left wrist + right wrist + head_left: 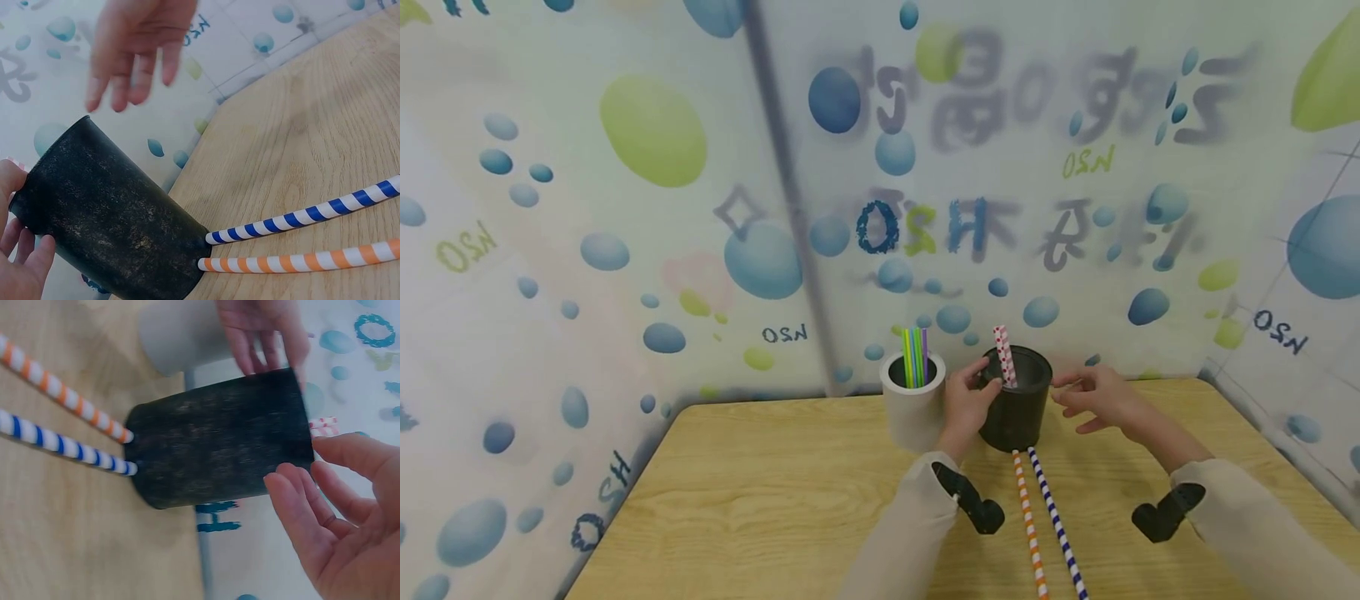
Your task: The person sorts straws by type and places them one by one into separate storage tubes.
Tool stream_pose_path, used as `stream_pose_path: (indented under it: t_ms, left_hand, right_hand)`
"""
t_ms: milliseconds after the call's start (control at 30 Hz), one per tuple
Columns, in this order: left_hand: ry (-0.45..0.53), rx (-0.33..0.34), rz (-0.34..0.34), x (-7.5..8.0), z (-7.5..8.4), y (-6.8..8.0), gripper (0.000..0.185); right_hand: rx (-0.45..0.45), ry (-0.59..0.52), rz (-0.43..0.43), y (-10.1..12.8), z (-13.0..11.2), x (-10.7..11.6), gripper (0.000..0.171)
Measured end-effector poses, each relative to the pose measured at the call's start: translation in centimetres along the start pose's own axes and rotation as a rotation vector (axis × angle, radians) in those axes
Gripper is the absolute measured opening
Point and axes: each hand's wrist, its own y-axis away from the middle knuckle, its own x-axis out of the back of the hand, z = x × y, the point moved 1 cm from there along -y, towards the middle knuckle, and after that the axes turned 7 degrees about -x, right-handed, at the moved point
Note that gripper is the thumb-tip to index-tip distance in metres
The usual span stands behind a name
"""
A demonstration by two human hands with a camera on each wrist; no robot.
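Observation:
A black cup (1017, 408) stands on the wooden table with paper straws (1004, 354) in a red-and-white pattern leaning up out of it. My left hand (966, 404) grips its left rim, thumb and fingers on the wall. To the right, my right hand (1101, 398) hovers close to the rim with loosely bent fingers, holding nothing. In the right wrist view the right hand (350, 506) is spread beside the rim. An orange-and-white striped straw (1028, 521) and a blue-and-white striped straw (1057, 521) lie with their far ends at the cup's base.
A white cup (913, 412) holding several green, blue and purple sticks (916, 358) stands left of the black cup. Behind the table (760, 500) hangs a patterned curtain (647, 317) close to its back edge.

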Motion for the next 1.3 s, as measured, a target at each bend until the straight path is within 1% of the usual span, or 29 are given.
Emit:
stream_pose_path:
  t_ms: [100,233,400,500,600,767,933,1033,1233,1300]
  left_hand:
    - [0.002,0.003,-0.006,0.1,0.0,0.0,0.036]
    - [-0.001,0.005,-0.010,0.1,0.1,0.1,0.037]
    - [-0.001,0.001,-0.016,0.2,0.1,0.1,0.036]
    - [0.003,0.012,-0.019,0.2,0.1,0.0,0.037]
    - [-0.002,0.026,-0.015,0.2,0.0,0.0,0.037]
    - [-0.001,0.040,-0.011,0.2,-0.1,-0.1,0.037]
    - [0.010,0.025,0.001,0.1,0.0,-0.2,0.036]
    - [0.012,0.018,0.006,0.0,0.0,-0.2,0.036]
    - [0.011,0.018,0.003,0.0,0.0,-0.2,0.036]
    - [0.010,0.015,0.001,0.0,0.0,-0.2,0.036]
  right_hand:
    - [-0.016,-0.011,-0.021,0.2,1.2,-0.6,0.052]
    - [-0.054,-0.027,-0.034,0.0,3.1,-1.8,0.049]
    - [-0.143,-0.021,-0.049,-0.5,5.7,-3.3,0.042]
    - [-0.164,-0.019,-0.059,-0.8,6.9,-3.9,0.039]
    - [-0.154,-0.028,-0.074,-0.9,7.7,-4.5,0.037]
    - [-0.170,-0.045,-0.107,-1.1,8.5,-5.4,0.039]
    - [-0.172,-0.058,-0.115,-1.5,9.0,-5.7,0.044]
    - [-0.183,-0.054,-0.098,-1.7,8.9,-5.9,0.044]
    - [-0.265,-0.002,-0.022,-1.9,8.6,-6.3,0.040]
    - [-0.286,-0.004,-0.007,-2.0,8.6,-6.4,0.039]
